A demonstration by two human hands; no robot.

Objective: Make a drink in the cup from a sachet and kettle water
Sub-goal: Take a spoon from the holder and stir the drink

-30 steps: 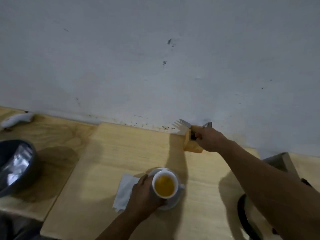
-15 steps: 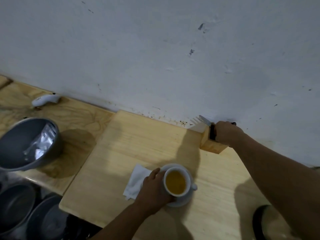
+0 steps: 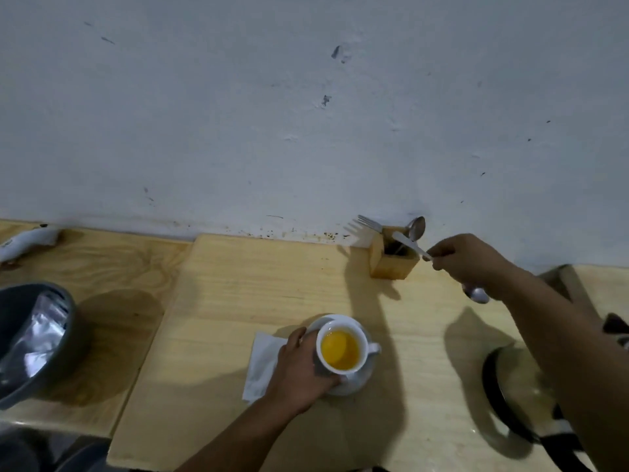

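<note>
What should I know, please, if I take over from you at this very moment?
Left hand: steadies the white cup on its saucer.
Right hand: holds a spoon beside the wooden cutlery holder.
Done: the cup holds yellow liquid.
Left: stirring, I would guess.
A napkin lies under the left hand; the kettle stands to the right.
</note>
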